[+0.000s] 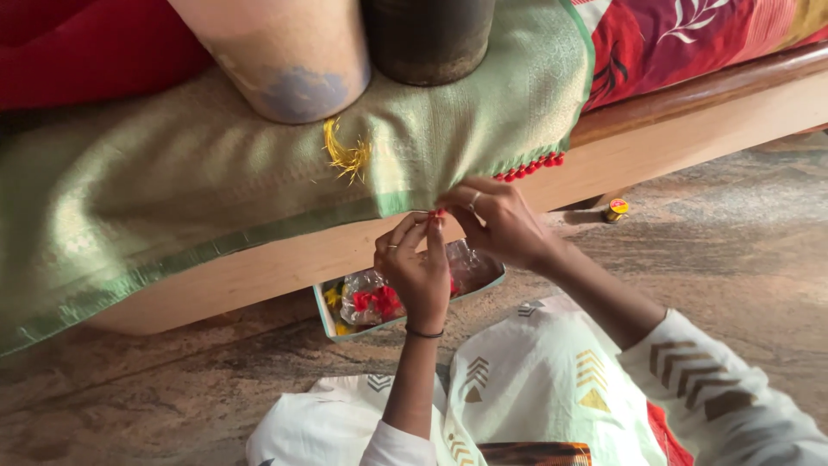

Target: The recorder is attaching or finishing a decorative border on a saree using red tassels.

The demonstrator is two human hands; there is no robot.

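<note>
A pale green woven cloth [216, 173] with a green border lies over a wooden bed edge [285, 259]. A row of small red bead tassels [533, 166] runs along its hanging edge. My left hand [417, 270] and my right hand [500, 223] meet at the cloth's corner, fingers pinched together on a small red tassel [438, 213] at the border. A ring shows on each hand, and a thin band on my left wrist. A loose bunch of yellow threads [345, 154] lies on the cloth.
A shallow box [328, 319] with plastic bags of red and yellow beads sits on the stone floor below my hands. Two heavy cylinders [293, 60] press down on the cloth. A small round tin [617, 208] lies by the bed. Red bedding [690, 34] is at right.
</note>
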